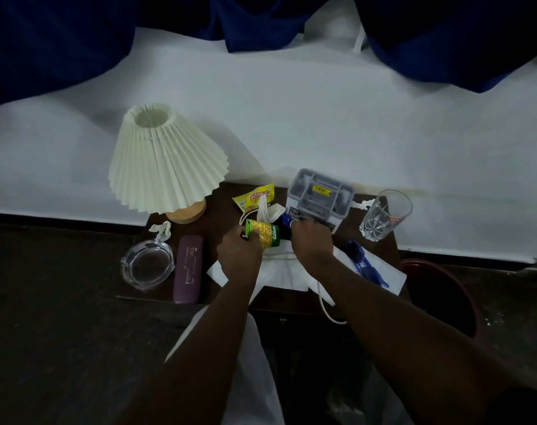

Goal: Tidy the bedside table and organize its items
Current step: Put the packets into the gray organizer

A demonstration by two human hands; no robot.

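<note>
On the dark bedside table [221, 207] my left hand [239, 256] grips a green and yellow packet [265, 236] at its left end. My right hand [311, 240] is closed around a dark object with a blue part [287, 223] at the packet's right end, beside a grey organizer box [321, 194]. A yellow Everest sachet [255, 197] and a crumpled white tissue [268, 211] lie just behind the packet. White napkins [291, 268] spread under both hands.
A pleated cream lamp [166, 161] stands at the back left. A glass ashtray [147, 265] and a purple case [188, 273] lie at the left. At the right are a drinking glass [384, 214], blue glasses [365, 263], a white cord [325, 302], and a red bin [439, 299].
</note>
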